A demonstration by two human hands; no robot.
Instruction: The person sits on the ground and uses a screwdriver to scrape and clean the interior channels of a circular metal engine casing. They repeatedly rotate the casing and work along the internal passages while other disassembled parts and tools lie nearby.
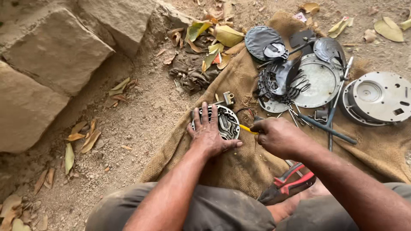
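My left hand (208, 133) lies flat on a round metal plate (226, 121) with cut-outs, pressing it onto the burlap cloth (239, 167). My right hand (278, 137) is closed around a tool with a yellow shaft (247, 128), whose tip points at the plate's right side. The tool's handle is hidden inside the fist.
Round metal covers (314, 81), a coiled spring piece (278, 83), a silver housing (379, 96) and long rods (327, 128) lie on the cloth's far side. Red-handled pliers (289, 184) rest by my leg. Large stones (47, 64), dry leaves and a dirty rag (190, 72) sit on sandy ground.
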